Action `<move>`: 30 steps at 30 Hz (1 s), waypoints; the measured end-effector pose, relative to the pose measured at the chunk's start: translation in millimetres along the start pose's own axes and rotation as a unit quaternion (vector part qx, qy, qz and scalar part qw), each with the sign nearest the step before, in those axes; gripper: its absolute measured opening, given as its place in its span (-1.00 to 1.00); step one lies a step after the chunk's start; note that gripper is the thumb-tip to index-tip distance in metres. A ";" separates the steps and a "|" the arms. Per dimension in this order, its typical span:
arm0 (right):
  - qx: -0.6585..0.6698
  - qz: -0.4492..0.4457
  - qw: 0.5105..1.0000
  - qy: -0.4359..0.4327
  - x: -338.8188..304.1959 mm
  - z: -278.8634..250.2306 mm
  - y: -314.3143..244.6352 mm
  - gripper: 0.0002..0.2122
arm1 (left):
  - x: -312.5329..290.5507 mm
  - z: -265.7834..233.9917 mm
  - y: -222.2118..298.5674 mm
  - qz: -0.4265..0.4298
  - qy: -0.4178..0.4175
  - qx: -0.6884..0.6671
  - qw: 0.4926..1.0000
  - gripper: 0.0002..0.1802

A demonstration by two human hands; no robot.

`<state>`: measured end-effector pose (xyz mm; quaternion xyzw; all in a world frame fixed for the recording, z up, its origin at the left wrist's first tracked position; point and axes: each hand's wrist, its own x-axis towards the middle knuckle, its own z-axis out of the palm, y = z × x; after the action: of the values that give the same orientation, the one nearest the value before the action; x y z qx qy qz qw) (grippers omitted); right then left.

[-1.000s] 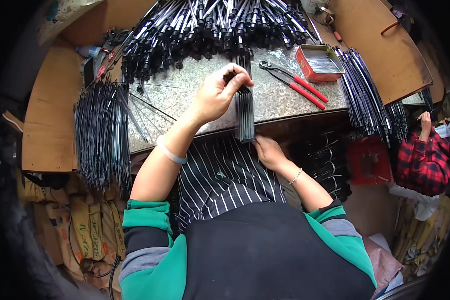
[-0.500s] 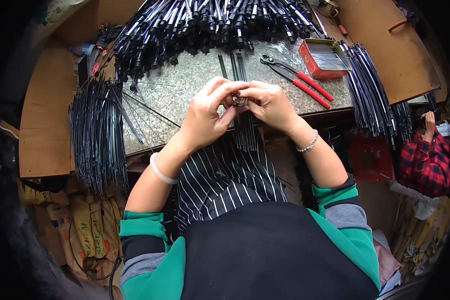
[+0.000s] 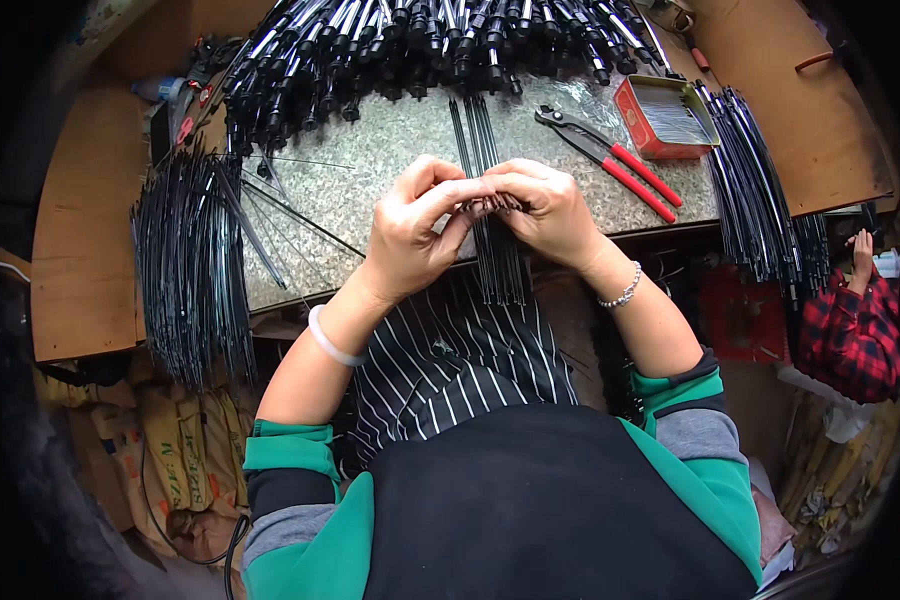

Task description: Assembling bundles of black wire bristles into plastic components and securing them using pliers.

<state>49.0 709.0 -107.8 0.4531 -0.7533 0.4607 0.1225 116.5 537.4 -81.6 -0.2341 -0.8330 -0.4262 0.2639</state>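
Note:
My left hand point(image 3: 415, 225) and my right hand point(image 3: 548, 218) meet near the table's front edge, thumbs and fingers closed. Pinched between them is a short row of small brownish pieces point(image 3: 490, 203), partly hidden by my fingers; their exact kind I cannot make out. Several thin black metal ribs point(image 3: 480, 135) lie side by side on the table under my hands. The lower ends of these ribs jut past the edge over my striped apron point(image 3: 460, 375). Red-handled pincers point(image 3: 620, 170) lie right of my right hand.
A large heap of black and silver umbrella frames point(image 3: 420, 50) fills the back. Bundles of black ribs hang over the table at left point(image 3: 190, 270) and right point(image 3: 755, 190). A red tin point(image 3: 660, 150) holds thin wires. At far right is another person's checked sleeve point(image 3: 845, 335).
My hands have closed in around the row of small pieces, which now shows more clearly between my fingers. The whole view has shifted slightly.

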 end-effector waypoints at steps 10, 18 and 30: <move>-0.016 0.002 1.000 0.012 -3.1 -3.0 2.0 -0.85 | 3.6 4.8 1.3 0.049 0.021 0.079 0.995 -0.76; 0.010 0.026 1.000 0.008 -4.4 -4.6 6.5 -0.85 | -0.4 3.7 -0.3 0.054 0.010 0.091 0.994 -0.79; 0.001 0.017 1.000 -0.019 0.3 -9.5 5.3 -0.83 | 3.7 11.7 -5.1 0.039 0.005 0.054 0.998 -0.76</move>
<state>42.4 717.3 -105.5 0.4487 -0.7628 0.4548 0.1000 107.7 545.1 -88.0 -0.2502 -0.8438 -0.3706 0.2967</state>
